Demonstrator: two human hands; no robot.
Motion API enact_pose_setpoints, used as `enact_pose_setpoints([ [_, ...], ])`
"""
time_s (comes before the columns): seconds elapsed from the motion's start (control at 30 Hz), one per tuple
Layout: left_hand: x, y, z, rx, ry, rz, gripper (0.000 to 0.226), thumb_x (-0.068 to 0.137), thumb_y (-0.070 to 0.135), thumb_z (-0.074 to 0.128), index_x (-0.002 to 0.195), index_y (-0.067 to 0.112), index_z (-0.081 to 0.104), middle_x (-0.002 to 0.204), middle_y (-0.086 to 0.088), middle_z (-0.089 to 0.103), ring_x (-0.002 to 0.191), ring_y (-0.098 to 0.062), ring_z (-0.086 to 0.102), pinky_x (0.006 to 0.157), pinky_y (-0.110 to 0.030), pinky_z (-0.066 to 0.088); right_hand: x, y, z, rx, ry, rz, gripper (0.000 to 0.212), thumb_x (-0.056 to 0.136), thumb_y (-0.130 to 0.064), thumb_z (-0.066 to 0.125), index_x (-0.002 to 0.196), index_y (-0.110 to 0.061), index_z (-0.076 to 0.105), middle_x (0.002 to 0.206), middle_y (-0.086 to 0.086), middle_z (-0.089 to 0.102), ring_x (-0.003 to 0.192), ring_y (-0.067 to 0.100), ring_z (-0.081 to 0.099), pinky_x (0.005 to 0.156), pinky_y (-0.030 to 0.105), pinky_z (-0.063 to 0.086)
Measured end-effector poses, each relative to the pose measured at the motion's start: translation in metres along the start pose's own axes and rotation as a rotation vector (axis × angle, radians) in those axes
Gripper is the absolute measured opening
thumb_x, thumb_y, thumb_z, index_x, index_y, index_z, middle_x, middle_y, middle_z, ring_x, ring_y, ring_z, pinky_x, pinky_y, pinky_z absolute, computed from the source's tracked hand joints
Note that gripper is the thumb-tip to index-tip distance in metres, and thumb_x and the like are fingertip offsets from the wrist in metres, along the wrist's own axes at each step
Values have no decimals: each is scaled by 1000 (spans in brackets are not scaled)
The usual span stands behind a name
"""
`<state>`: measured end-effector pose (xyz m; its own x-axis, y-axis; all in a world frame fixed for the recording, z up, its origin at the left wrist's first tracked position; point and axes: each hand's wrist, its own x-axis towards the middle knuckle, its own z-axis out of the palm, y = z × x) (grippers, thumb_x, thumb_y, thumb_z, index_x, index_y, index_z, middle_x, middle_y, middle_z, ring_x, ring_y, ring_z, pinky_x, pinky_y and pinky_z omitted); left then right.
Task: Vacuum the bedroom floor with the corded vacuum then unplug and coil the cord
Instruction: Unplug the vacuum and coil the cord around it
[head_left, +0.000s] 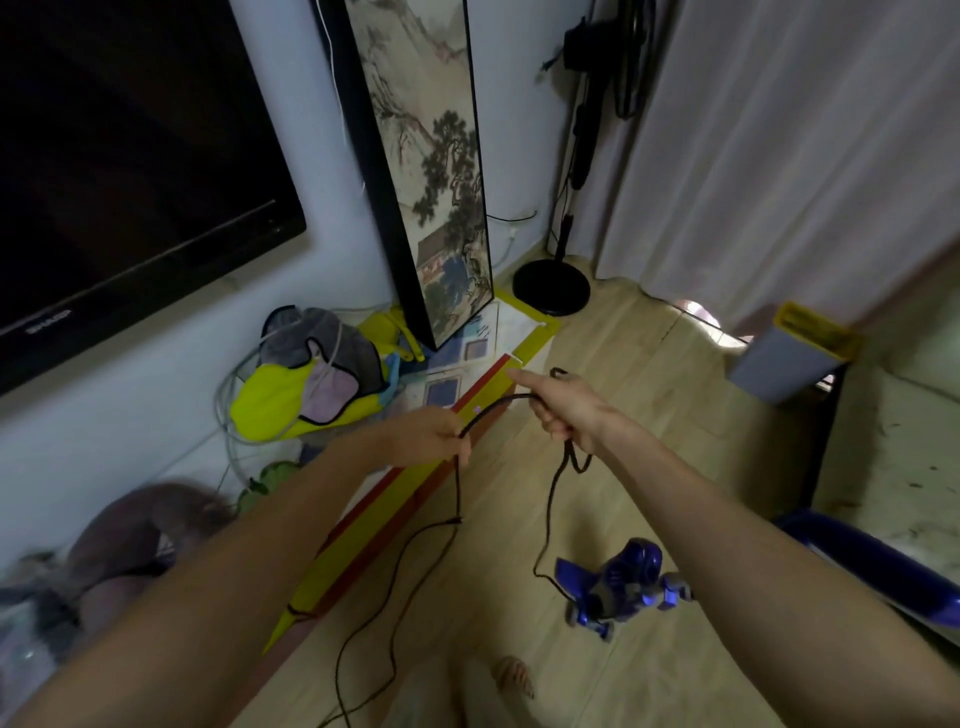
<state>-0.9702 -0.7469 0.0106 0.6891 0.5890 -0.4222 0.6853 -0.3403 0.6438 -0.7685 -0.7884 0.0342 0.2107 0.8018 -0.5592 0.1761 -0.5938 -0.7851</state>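
Flooring of pale wood planks (649, 519), carrying all items below.

Television, large black flat panel (119, 171), on the white wall at left.

Painting, tall black-framed landscape scroll (431, 171), leaning in the corner beside a black pedestal fan stand (551, 286).

Vacuum, small blue and grey corded upright (618, 587), standing on the floor below the right arm, not held; vacuuming looks finished.

Cord, thin black flexible cable (457, 488), bridging the two hands, one strand dropping to the vacuum, the other trailing loose across the floor toward the bottom edge. Plug not visible; unplugged, by judgement.

Right hand (566, 410), fingers curled round gathered cord, small loops hanging beneath.

Left hand (441, 431), pinching the cord and feeding it across.

Status: coiling barely begun, with most of the cord still to gather.
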Motion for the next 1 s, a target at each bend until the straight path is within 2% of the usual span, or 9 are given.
enact_pose_setpoints([
  [0.1,-3,-22,39,-226,51,-57,23,98,28,48,79,26,60,99,-4,66,103,-21,61,100,-41,45,-1,5,-5,152,-80,-28,44,82,-39,74,62,-21,40,49,-4,29,40,9,19,38,21,16],
  [0.23,-5,-1,49,-634,431,-148,21,100,18,45,86,9,59,81,-8,63,80,-28,62,70,-27,55,-10,12,8,11,-125,-158,41,90,-40,64,62,-20,43,47,-3,32,40,11,25,46,28,23],
  [0.3,4,6,26,-666,597,-110,22,100,18,45,90,6,60,84,-17,66,79,-34,65,72,-38,58,-16,15,12,-155,-133,-193,43,90,-47,61,63,-20,44,50,-6,39,43,9,34,50,25,31],
  [0.37,6,16,0,-787,557,-54,28,101,18,43,86,7,64,80,-16,68,77,-31,69,75,-46,57,-21,20,14,-227,-143,-212,28,90,-46,62,79,-22,54,56,-13,46,50,3,43,49,19,35],
  [0.47,11,38,-25,-944,444,54,32,102,12,38,89,6,66,71,-10,67,65,-20,70,67,-37,58,-24,23,25,-151,-155,-253,15,92,-37,63,94,-22,64,42,-16,47,38,-3,44,41,12,32],
  [0.6,15,58,-42,-881,455,92,21,102,13,41,109,2,58,81,-11,62,64,-14,69,62,-25,59,-19,20,37,-19,-177,-353,38,99,-27,55,80,2,71,42,0,37,35,11,31,42,24,27],
  [0.73,25,40,-28,-1027,493,-70,19,101,18,45,109,6,56,91,-11,63,74,-19,64,65,-28,57,-13,12,36,165,-63,-303,46,99,-35,54,70,1,63,38,4,35,32,15,26,42,25,22],
  [0.9,24,4,32,-807,111,-188,26,76,21,74,98,12,62,92,-5,65,83,-16,64,79,-29,53,6,-7,30,528,105,-115,42,100,-31,53,66,-6,54,37,-2,31,31,10,21,33,21,16],
  [1.0,19,-4,64,-306,116,-168,17,96,29,50,98,19,64,98,1,66,98,-16,61,98,-40,46,15,-11,26,616,160,-37,41,103,-29,45,71,-5,56,37,-4,33,31,8,22,31,20,18],
])
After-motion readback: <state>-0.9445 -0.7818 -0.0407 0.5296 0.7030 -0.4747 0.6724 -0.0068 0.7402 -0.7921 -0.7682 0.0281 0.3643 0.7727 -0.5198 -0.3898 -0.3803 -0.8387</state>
